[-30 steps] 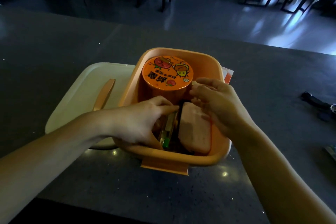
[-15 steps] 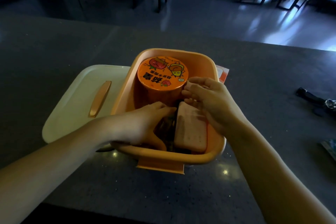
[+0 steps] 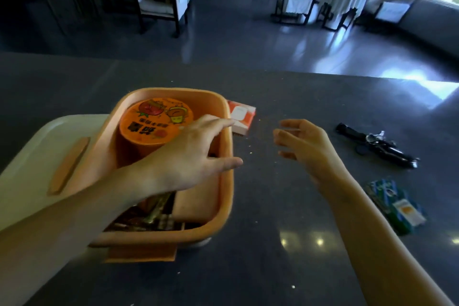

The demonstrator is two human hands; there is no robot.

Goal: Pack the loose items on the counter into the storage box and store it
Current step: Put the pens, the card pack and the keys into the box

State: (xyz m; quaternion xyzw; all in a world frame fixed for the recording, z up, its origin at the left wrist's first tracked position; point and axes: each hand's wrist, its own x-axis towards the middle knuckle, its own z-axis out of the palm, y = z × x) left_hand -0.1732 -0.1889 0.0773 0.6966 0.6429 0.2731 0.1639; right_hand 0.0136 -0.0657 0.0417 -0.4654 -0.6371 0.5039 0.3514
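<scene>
Left hand (image 3: pixel 196 154), fingers spread and empty, reaches over the storage box (image 3: pixel 227 181) toward the small orange carton (image 3: pixel 242 115) just beyond its fingertips; the carton looks light and stiff, best pinched by its long edges.

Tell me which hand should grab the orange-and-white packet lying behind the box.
Left. The left hand is open above the box, its fingertips almost at the packet. The right hand, also empty, hovers over bare counter, farther from it.
</scene>
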